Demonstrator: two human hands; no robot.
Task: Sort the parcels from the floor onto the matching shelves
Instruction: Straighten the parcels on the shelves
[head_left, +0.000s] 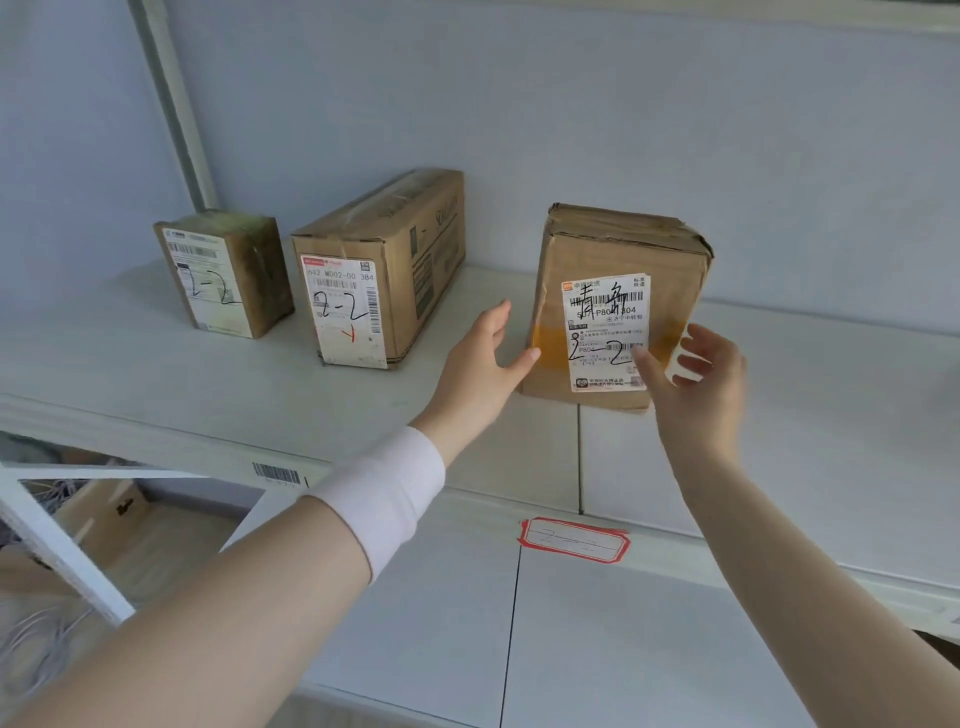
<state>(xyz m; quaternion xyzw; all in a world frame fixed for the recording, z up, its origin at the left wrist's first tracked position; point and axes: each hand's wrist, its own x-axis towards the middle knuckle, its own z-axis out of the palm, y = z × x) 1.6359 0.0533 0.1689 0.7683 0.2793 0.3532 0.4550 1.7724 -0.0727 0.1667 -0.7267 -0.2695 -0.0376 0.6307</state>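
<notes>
— Where is the parcel (618, 249)?

— Standing upright on the white shelf (156, 374), towards the right, its shipping label facing out with "2-2" written on it in black.

— And the hands?

— One on each side of it. The left hand (483, 364) is open with straight fingers, the thumb tip at the parcel's lower left edge. The right hand (701, 384) is open too, its fingers spread and loosely bent by the right edge, one tip over the label. Neither has a grip on it.

— Anything else on that shelf?

— Two more marked "2-2": a long box (395, 249) just left of the hands and a small box (228, 270) beyond it, near the upright post. A red-edged tag (574, 539) is stuck on the shelf's front edge below the parcel, and a white wristband (384, 488) sits on the left forearm.
</notes>
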